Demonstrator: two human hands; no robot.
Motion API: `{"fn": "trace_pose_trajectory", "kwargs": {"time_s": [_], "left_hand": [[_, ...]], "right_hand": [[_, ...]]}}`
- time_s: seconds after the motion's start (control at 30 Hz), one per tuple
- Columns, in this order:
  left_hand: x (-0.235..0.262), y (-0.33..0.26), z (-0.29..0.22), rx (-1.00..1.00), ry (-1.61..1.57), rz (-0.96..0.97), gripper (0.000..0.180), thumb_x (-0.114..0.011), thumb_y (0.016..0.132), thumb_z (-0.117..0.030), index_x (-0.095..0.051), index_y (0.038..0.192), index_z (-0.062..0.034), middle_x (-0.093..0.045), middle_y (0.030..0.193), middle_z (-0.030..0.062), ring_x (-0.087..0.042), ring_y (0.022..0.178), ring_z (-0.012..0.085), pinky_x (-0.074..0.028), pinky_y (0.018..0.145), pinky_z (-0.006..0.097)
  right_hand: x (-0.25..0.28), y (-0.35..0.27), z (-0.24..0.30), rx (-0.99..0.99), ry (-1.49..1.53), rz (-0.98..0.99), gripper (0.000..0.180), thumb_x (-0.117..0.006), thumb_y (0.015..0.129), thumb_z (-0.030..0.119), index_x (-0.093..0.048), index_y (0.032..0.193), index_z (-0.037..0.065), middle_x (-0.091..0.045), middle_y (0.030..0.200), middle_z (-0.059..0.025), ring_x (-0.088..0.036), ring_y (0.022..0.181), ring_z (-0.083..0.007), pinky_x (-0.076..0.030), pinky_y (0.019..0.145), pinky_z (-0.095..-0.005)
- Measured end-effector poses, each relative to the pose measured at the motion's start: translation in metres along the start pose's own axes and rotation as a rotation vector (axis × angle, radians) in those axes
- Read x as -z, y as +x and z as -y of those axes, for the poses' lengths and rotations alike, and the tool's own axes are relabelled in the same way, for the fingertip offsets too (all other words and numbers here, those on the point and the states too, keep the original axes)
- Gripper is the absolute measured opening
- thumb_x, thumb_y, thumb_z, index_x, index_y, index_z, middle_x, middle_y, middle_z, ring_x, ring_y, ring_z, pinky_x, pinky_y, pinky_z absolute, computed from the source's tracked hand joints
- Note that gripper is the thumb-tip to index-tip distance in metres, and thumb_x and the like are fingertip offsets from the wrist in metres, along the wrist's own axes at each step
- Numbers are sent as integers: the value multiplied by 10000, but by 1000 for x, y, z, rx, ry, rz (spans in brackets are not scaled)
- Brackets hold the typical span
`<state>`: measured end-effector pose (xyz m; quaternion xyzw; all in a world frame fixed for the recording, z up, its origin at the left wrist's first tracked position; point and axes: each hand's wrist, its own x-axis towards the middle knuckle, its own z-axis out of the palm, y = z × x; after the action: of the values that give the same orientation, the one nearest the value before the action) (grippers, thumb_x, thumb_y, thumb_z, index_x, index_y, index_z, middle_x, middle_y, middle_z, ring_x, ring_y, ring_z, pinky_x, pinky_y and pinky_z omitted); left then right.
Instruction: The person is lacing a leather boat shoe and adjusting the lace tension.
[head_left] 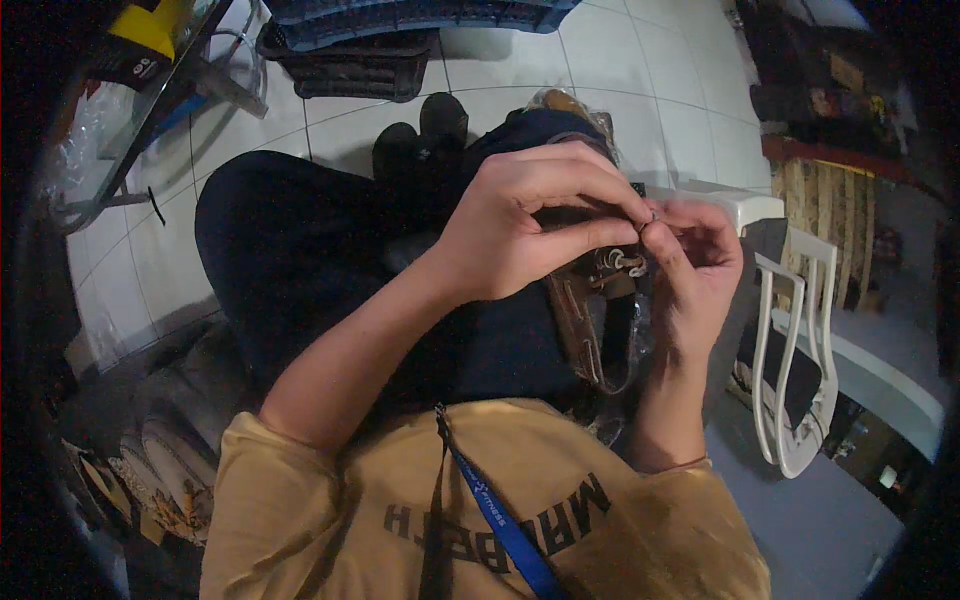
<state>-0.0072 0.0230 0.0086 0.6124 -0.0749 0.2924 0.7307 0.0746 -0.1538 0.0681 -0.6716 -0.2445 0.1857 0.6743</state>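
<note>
Pinching at a single spot above the right thigh, the two hands meet fingertip to fingertip. Left hand (515,215): palm arched, thumb and forefinger brought together on a small dark piece (648,220), too small and too covered to identify. Right hand (702,255): thumb and fingertips closed in on the same piece from the opposite side, remaining fingers curled. Position of piece: between the two sets of fingertips, just above a silvery metal clasp (622,263). Clasp sits by a brown leather-like item (575,318), which lies below the hands and partly under them; its lower end curves round beside a black strap (620,325). Whether the pinched piece joins the brown item cannot be told. Wearer: seated, tan shirt (480,470), blue lanyard (510,530) hanging down the front, dark trousers (290,250). Surroundings: dark shoes (442,125) beyond the knees on a tiled floor (515,72); black crate (350,75) near a blue crate (420,18) at the top; white plastic chair frame (822,330) to the right; glass-topped table (150,115) at upper left.
</note>
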Motion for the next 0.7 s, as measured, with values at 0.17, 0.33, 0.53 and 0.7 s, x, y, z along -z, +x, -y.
{"fn": "trace_pose_trajectory", "kwargs": {"time_s": [0.17, 0.33, 0.53, 0.7], "left_hand": [[-4, -4, 4, 53, -58, -12, 234, -789, 846, 62, -742, 1068, 4, -723, 1034, 92, -706, 987, 174, -574, 870, 279], [-4, -5, 2, 100, -123, -21, 219, -788, 855, 58, -741, 1063, 8, -713, 1059, 92, -704, 1000, 166, -576, 879, 276], [-1, -4, 6, 62, -100, -8, 227, -795, 844, 68, -745, 1057, 9, -717, 1067, 94, -703, 1010, 161, -578, 890, 276], [0, -3, 8, 73, -89, -9, 233, -808, 829, 65, -752, 1047, 5, -731, 1041, 95, -704, 1010, 168, -578, 890, 282]], "right_hand": [[-3, -1, -1, 51, -84, -31, 197, -789, 854, -80, -737, 1035, -26, -762, 1057, -161, -718, 972, -168, -565, 853, -273], [-8, -2, 3, 34, -158, -73, 164, -773, 860, -93, -734, 1006, -31, -752, 1063, -166, -710, 952, -176, -562, 838, -275], [-14, -1, -6, 265, -319, -87, 171, -775, 839, -122, -713, 969, -30, -734, 1086, -171, -709, 970, -179, -573, 841, -278], [-22, -3, -1, 100, -168, -213, 174, -789, 835, -110, -710, 969, -31, -755, 1050, -162, -727, 930, -184, -581, 848, -282]]}}
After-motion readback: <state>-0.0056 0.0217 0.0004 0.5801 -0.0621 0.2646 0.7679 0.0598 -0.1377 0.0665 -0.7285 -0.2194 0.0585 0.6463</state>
